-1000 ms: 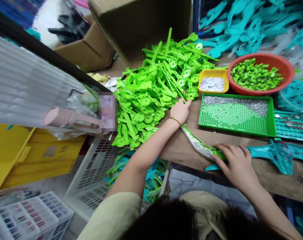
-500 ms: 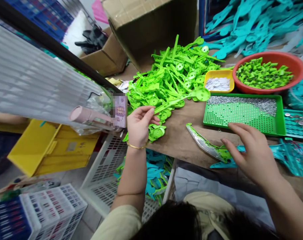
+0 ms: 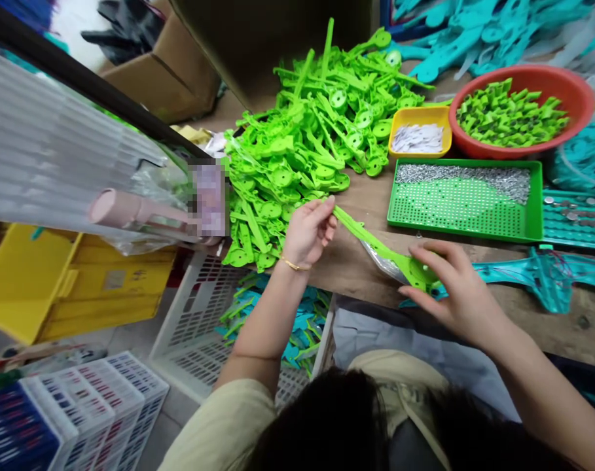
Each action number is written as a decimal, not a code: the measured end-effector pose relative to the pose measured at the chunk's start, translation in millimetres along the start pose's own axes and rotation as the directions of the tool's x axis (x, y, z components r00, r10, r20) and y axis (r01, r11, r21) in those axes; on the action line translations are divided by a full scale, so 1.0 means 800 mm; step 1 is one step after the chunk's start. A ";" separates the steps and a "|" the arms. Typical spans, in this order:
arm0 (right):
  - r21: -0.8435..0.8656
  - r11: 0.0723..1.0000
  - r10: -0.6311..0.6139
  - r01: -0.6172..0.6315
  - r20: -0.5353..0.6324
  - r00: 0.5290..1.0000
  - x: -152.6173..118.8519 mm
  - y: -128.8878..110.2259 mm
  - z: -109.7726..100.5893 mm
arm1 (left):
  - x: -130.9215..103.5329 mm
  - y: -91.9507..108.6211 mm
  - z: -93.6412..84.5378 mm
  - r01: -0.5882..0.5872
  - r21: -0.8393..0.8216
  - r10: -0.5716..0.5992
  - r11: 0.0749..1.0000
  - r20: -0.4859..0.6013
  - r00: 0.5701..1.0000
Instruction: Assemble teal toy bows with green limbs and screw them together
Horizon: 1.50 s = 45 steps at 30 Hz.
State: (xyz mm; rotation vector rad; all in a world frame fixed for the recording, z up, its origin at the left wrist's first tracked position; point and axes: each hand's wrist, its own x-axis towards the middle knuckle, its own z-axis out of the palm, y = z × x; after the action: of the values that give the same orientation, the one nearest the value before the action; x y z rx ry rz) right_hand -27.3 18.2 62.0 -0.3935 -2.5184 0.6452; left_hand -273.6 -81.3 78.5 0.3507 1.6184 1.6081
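Between thumb and fingers, my left hand pinches the thin end of a long green plastic piece. The piece slants down to the right, its wide round end over a clear-and-green part on the table edge. My right hand is at that wide end, thumb and fingers apart around it; whether the fingertips touch it is hard to tell. A teal part lies under and beyond my right hand. Behind my left hand is a large heap of green pieces.
A green tray of small metal bits, a yellow dish and a red bowl stand at the right. Teal parts are piled behind. A pink cylinder is at the left; a white crate holds parts below the table edge.
My left hand has brought the green piece from the heap rightward and down, over the clear-and-green part. My right hand has moved slightly left to its wide end. The camera view has shifted.
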 end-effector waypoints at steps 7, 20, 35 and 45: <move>-0.357 0.934 0.004 0.031 0.097 0.995 -0.030 0.020 0.020 | 0.034 -0.069 0.006 0.001 0.308 0.051 0.951 -0.161 0.986; -0.307 0.952 0.046 0.003 0.152 0.987 -0.040 0.022 0.022 | 0.042 -0.078 0.001 -0.008 0.517 0.055 0.856 -0.075 0.996; -0.353 0.931 0.172 -0.095 0.193 0.966 -0.053 0.011 0.027 | 0.039 -0.077 -0.010 -0.140 0.707 0.129 0.693 0.068 0.989; -0.251 0.964 0.122 -0.092 0.108 0.987 -0.069 0.026 0.025 | -0.009 -0.100 0.029 0.159 -0.065 -0.157 0.985 0.045 0.987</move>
State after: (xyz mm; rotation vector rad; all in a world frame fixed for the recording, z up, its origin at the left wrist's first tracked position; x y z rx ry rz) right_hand 10.6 6.6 13.8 -0.5987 -2.7197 0.4077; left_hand -226.2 -81.8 10.1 0.2110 1.5179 1.5230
